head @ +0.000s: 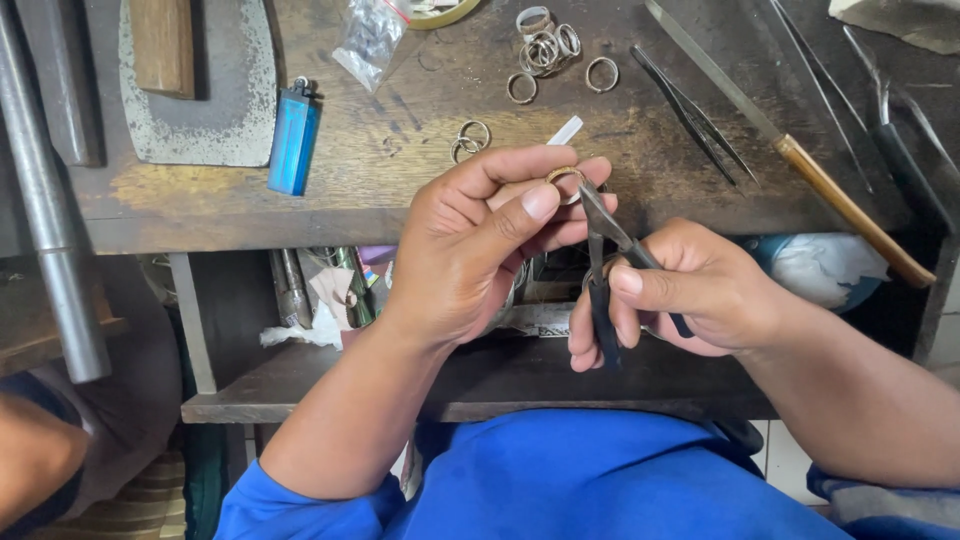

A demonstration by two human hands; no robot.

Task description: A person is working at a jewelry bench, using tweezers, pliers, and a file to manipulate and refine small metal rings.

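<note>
**Ring at the pliers' tip**

My blue sleeves [560, 490] sit closest. My right hand [680, 300] grips small pliers [605, 240], their tip touching the ring [566, 178] pinched in my left hand [480, 240], above the worn wooden bench [400, 190].

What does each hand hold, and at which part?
Left hand pinches a small metal ring by its rim; right hand grips pliers by the dark handles.

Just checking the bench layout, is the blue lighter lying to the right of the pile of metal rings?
No, the blue lighter lies left of the metal rings, beside the grey plate on the wooden bench.
</note>
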